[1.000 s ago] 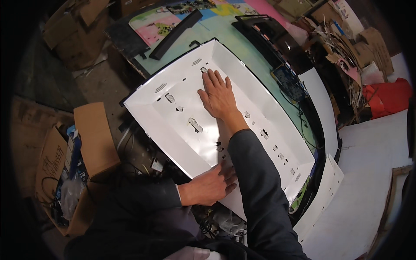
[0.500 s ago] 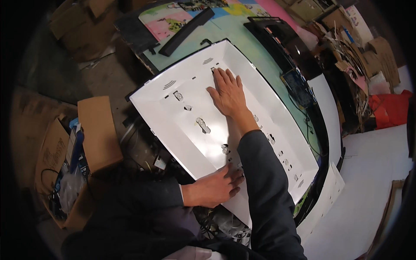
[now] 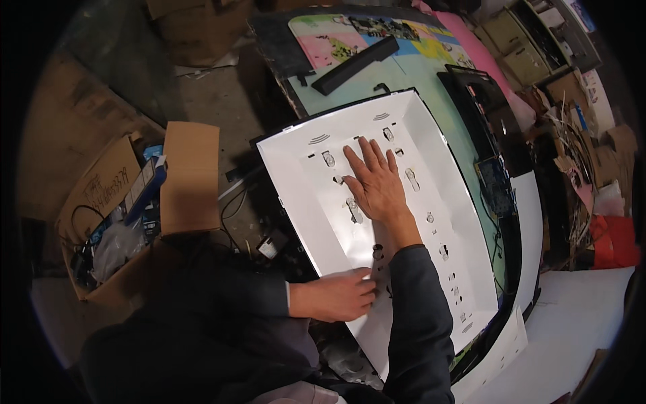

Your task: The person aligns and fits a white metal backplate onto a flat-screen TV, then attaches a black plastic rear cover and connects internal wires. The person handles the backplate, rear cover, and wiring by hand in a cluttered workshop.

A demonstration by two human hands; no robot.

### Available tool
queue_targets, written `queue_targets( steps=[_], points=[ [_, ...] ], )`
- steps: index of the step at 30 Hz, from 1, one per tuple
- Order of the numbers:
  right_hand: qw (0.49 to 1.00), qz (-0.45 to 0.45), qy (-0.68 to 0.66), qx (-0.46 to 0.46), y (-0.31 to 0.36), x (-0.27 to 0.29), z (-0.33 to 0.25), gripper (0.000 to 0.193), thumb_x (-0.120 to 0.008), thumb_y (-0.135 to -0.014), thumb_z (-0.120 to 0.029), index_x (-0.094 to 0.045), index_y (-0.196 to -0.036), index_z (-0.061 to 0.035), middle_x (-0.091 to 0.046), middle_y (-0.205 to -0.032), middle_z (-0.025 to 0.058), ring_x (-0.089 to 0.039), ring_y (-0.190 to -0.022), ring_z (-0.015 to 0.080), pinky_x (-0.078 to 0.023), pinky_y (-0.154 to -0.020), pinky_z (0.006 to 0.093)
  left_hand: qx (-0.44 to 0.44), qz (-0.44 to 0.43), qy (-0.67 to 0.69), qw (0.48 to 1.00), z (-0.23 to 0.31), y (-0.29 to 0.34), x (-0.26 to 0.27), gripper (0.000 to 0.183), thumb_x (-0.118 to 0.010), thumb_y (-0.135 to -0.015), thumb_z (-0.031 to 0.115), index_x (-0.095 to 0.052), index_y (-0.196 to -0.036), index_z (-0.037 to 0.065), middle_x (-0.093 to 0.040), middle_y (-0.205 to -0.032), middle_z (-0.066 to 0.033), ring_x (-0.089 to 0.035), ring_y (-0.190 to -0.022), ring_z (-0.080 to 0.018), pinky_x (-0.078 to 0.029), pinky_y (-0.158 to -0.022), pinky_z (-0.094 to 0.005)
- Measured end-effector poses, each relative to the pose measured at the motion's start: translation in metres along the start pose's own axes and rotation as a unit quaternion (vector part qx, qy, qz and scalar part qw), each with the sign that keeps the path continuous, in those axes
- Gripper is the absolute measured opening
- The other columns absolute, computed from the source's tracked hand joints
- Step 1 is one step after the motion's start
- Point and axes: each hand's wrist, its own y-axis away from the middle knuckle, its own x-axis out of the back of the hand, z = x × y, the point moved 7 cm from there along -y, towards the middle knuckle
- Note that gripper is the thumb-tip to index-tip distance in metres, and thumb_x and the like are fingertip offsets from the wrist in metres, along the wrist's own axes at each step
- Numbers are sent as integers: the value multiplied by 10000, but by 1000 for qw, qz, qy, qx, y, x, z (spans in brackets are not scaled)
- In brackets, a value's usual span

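A white reflector sheet (image 3: 397,249) with two rows of small holes lines a shallow, dark-edged tray that looks like a television backlight panel, lying slanted before me. Clear lens-like pieces, such as this lens (image 3: 352,210), show in several holes. My right hand (image 3: 377,185) is spread flat over the sheet's far half, between the two rows, its fingers pointing away from me. My left hand (image 3: 336,296) rests across the near left edge. Its thumb and loosely bent fingers are apart, touching the sheet near my right sleeve, with nothing visible in them.
Beneath the tray is a green, colourfully printed surface (image 3: 417,71) bearing a black bar (image 3: 356,65) and circuit board (image 3: 383,28). Along the right lie a dark frame (image 3: 471,108) and blue board (image 3: 494,185). At left stands an open cardboard box (image 3: 190,178) of electronic parts.
My right hand has slid over the sheet away from the far right hole toward the middle, uncovering that hole. My left hand stays near the left edge. The whole view has shifted.
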Motion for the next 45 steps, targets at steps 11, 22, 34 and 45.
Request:
queue_targets(
  steps=[11,22,34,45],
  points=[
    [1000,9,12,-23,-1,-3,2,560,-482,-1047,-455,-460,-1571,-257,-352,-1660,162,-306,-1538,374,-196,-1261,547,510,387,-83,764,-181,191,106,629,-751,-917,233,-527,-1449,-16,-522,-1503,-216,-436,-1432,-422,-361,-1177,-493],
    [999,27,-2,-21,-3,-1,0,545,-506,-1041,-445,-489,-1552,-256,-379,-1646,163,-315,-1535,372,-198,-1262,548,564,316,488,586,-302,225,50,407,-818,-873,226,-722,-1179,-25,-740,-1011,-79,-665,-961,-158,-496,-862,-294],
    [999,42,-3,-10,-5,-4,-1,533,-498,-1045,-462,-521,-1534,-252,-405,-1633,165,-325,-1533,377,-199,-1258,553,515,394,456,609,-297,227,42,311,-707,-993,351,-690,-1083,54,-701,-930,-18,-646,-822,-84,-510,-686,-254],
    [999,22,23,-13,-2,-12,0,581,-583,-1009,-393,-475,-1560,-247,-356,-1654,175,-302,-1540,369,-196,-1254,585,478,435,642,413,-172,193,-15,316,-594,-1038,189,-652,-1242,-45,-733,-1127,-137,-739,-965,-233,-621,-771,-383]
  ],
)
